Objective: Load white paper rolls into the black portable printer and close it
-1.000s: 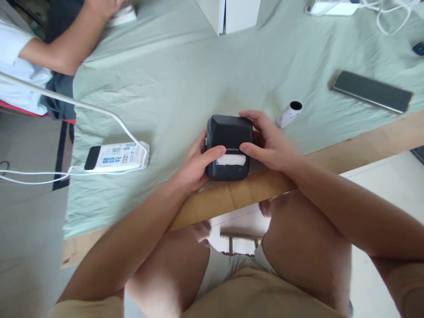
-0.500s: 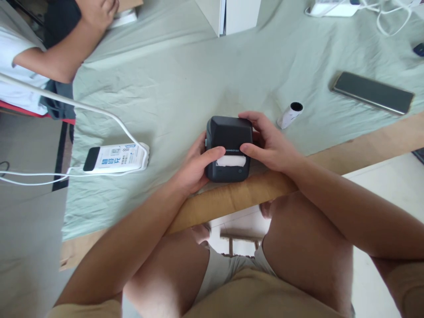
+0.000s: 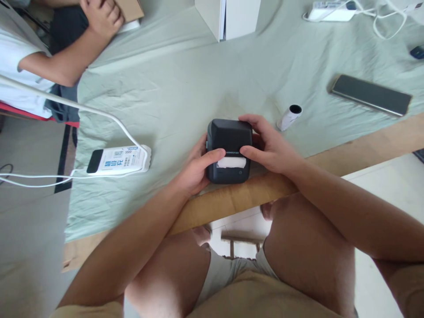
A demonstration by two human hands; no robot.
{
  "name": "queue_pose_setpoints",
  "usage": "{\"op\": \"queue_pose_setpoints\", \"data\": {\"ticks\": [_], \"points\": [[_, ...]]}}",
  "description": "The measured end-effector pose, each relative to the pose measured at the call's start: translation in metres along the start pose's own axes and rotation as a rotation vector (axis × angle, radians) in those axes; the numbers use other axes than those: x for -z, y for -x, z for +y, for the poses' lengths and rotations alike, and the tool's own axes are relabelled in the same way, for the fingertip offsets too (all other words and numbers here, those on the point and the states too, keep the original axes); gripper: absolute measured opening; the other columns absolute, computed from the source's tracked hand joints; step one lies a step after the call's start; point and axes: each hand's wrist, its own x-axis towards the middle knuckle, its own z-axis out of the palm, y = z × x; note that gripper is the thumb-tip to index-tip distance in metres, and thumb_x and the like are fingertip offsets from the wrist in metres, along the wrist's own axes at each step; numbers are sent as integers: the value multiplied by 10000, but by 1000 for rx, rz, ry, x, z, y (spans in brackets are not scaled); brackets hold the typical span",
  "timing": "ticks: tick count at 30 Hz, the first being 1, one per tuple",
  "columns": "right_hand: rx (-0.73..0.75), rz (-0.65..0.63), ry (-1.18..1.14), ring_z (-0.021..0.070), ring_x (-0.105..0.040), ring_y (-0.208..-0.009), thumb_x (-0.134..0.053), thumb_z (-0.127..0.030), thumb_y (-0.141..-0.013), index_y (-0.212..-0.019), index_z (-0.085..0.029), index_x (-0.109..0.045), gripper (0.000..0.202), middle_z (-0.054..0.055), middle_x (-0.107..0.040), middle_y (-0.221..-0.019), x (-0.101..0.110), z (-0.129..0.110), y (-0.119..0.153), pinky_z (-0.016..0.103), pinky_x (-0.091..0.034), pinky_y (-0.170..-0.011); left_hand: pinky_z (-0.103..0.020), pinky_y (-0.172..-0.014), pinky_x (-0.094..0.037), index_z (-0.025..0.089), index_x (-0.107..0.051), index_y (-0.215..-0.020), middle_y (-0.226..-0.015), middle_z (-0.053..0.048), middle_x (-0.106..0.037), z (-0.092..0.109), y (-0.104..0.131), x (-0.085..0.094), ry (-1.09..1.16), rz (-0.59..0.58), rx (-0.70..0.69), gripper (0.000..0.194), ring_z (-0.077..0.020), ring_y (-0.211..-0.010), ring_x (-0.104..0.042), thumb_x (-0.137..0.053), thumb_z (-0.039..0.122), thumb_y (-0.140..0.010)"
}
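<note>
A small black printer (image 3: 232,137) rests near the front edge of the cloth-covered table, with white paper (image 3: 231,162) showing at its slot. My left hand (image 3: 198,165) grips its left side, the thumb lying on top beside the paper. On the other side my right hand (image 3: 269,143) holds it, thumb on the top face and index finger at the far right corner. The undersides of both hands are partly hidden. A short white tube (image 3: 289,118) with a dark open end lies just beyond my right hand.
A white power strip (image 3: 121,160) with cables lies on the left. At the right is a dark phone (image 3: 371,95). White boxes (image 3: 241,17) and another white device (image 3: 331,12) sit at the back. A person's arm (image 3: 74,55) rests at the upper left.
The whole view has shifted slightly. Both hands keep the same hold on the printer. The other person's hand at the upper left has moved a little.
</note>
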Motion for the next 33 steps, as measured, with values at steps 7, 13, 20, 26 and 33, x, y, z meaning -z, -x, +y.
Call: {"op": "queue_pose_setpoints", "data": {"ticks": [7,13,20,26,33], "points": [[6,-1,23,253,-761,-1067,-774,-615,-926,-1519,-328,-472,724,91,-643,-1490,0,2,0,462,-668,-944,-353,-732,-614,195,-644,-1258,-1076,-86,-844,-1,-1,0,2,9,2,588,-293,-943,-823,-914,409,-782],[14,-12,57,256,-761,-1077,-743,-607,-938,-1523,-306,-454,718,102,-646,-1471,0,0,-1,468,-656,-957,-353,-728,-625,205,-641,-1247,-1052,-72,-840,-1,-2,1,-8,-5,-4,558,-278,-904,-826,-897,403,-792],[16,-4,79,278,-761,-1122,-746,-612,-929,-1521,-306,-482,717,104,-644,-1502,1,-2,-1,509,-648,-1020,-323,-711,-622,200,-652,-1230,-1028,-55,-845,-1,-2,1,15,-1,-15,561,-264,-896,-830,-918,378,-770],[13,-5,72,269,-763,-1064,-736,-614,-943,-1538,-319,-481,712,93,-661,-1468,2,3,0,477,-667,-930,-446,-913,-662,204,-694,-1231,-1147,-93,-854,-4,-2,0,33,11,-5,514,-356,-1161,-819,-831,559,-885],[25,5,101,284,-755,-1086,-753,-663,-933,-1546,-330,-500,742,82,-687,-1463,4,5,0,506,-653,-975,-516,-1043,-643,201,-737,-1156,-1234,-105,-848,-4,-7,-2,72,70,43,527,-400,-1339,-751,-774,662,-903]]}}
